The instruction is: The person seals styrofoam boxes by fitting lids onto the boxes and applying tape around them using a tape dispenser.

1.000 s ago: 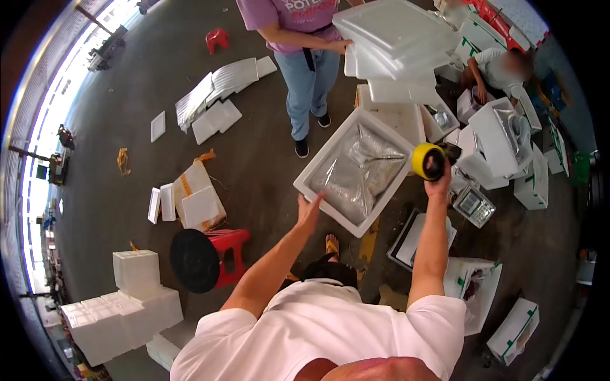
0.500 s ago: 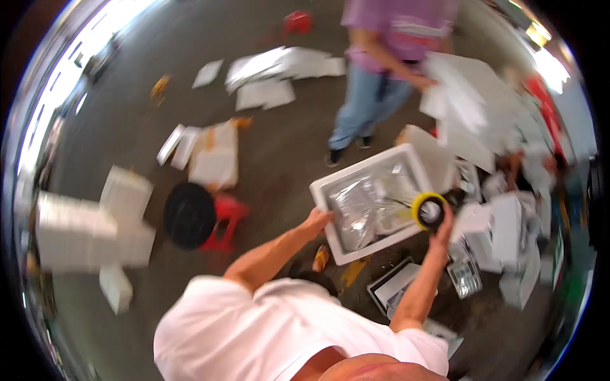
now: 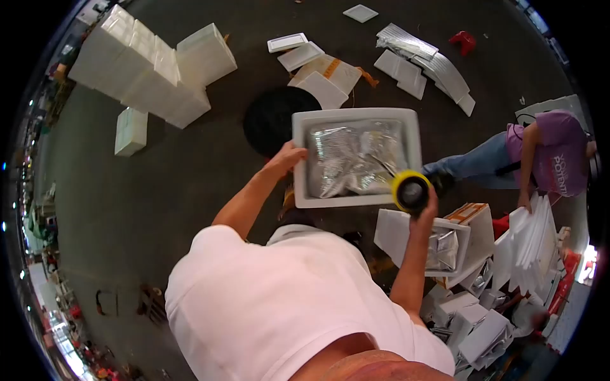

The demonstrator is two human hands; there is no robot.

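A white foam box [image 3: 358, 115] is held up in front of me, its open top showing silvery foil packs [image 3: 340, 159] inside. My left hand [image 3: 290, 159] grips its left wall with the fingers closed over the rim. At the box's lower right corner, my right hand [image 3: 427, 208] is closed around a round yellow-and-black roll [image 3: 398, 185] that looks like tape. A thin dark strip runs from the roll over the foil. Whether the right hand also bears on the box is hidden behind the roll.
White foam boxes [image 3: 152, 70] stand stacked at upper left. A round black stool top [image 3: 279, 120] is beyond the box. Foam lids [image 3: 422, 54] lie farther off. On the right, a person in a purple shirt [image 3: 559, 152] grips foam sheets [image 3: 528, 241], near piled boxes [image 3: 470, 324].
My view has turned to the right. The held box now sits level instead of tilted, and both hands keep their hold. The person in purple now appears farther right, with the foam sheets.
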